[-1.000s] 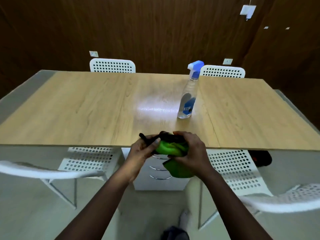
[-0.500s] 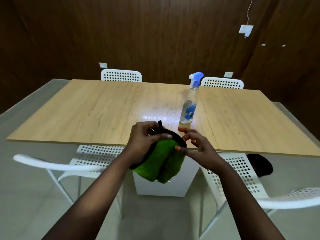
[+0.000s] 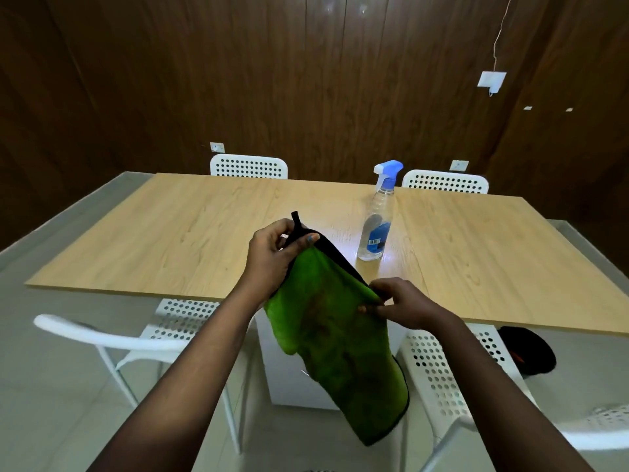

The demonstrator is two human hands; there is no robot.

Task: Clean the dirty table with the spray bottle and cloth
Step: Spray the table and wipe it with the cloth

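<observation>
Both hands pinched the cloth [image 3: 333, 338]; the bottle [image 3: 376, 226] stood just beyond, nearer the right hand [image 3: 405, 303] than the left hand [image 3: 272, 257].

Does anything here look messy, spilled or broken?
Nothing spilled or broken. The spray bottle stands upright on the table. The green cloth, held by the left hand and right hand, shows brownish stains.

Dark wood-panelled walls [image 3: 306, 80] back white perforated chairs [image 3: 248, 166] on a pale grey floor [image 3: 51, 386].
</observation>
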